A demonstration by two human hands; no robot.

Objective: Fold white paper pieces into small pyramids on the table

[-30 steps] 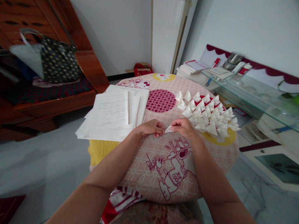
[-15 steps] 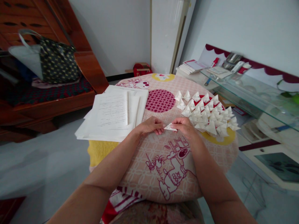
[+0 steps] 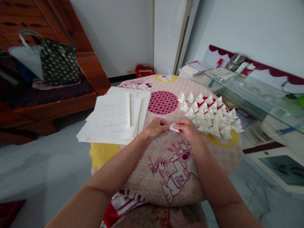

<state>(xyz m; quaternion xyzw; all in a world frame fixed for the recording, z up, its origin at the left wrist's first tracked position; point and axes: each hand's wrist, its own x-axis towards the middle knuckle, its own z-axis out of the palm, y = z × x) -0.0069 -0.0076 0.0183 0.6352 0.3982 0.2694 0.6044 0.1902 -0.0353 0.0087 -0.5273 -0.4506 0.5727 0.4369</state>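
My left hand (image 3: 156, 127) and my right hand (image 3: 187, 128) meet over the middle of a round table (image 3: 166, 164) covered with a pink cartoon-print cloth. Both pinch one small folded white paper piece (image 3: 174, 128) between their fingertips, just above the cloth. To the right lies a heap of several folded white paper triangles (image 3: 211, 118), close to my right hand. A stack of white printed sheets (image 3: 117, 114) lies to the left, next to my left hand.
A dark patterned bag (image 3: 57, 61) rests on a wooden bench (image 3: 54, 104) at the left. A glass shelf (image 3: 256, 95) with books (image 3: 196, 67) and small items runs along the right wall. Grey floor surrounds the table.
Both hands have shifted slightly away from me and turned the small paper piece between their fingertips. Nothing else has moved.
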